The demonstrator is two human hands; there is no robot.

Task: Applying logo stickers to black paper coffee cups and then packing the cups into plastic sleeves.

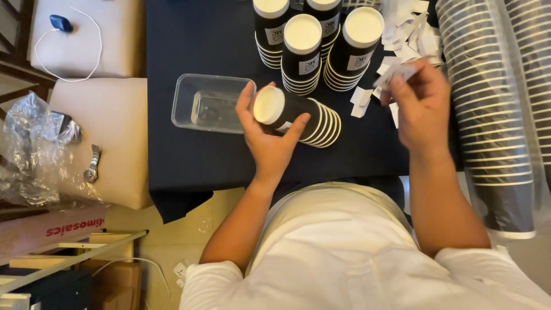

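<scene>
My left hand (267,138) grips a short stack of black paper cups (298,115) lying on its side, white bottom facing me, over a table covered in dark cloth (195,155). My right hand (422,106) is raised to the right of it and pinches a small white paper slip (396,72). More white slips (407,31) lie heaped just beyond that hand. Several upright stacks of the same black cups (304,51), turned upside down, stand behind the held stack.
A clear plastic tub (209,103) sits left of my left hand. Long wrapped sleeves of cups (493,115) lie at the right. Cream cushions (109,132) at the left carry a wristwatch (92,166), a cable and crumpled plastic wrap (34,149).
</scene>
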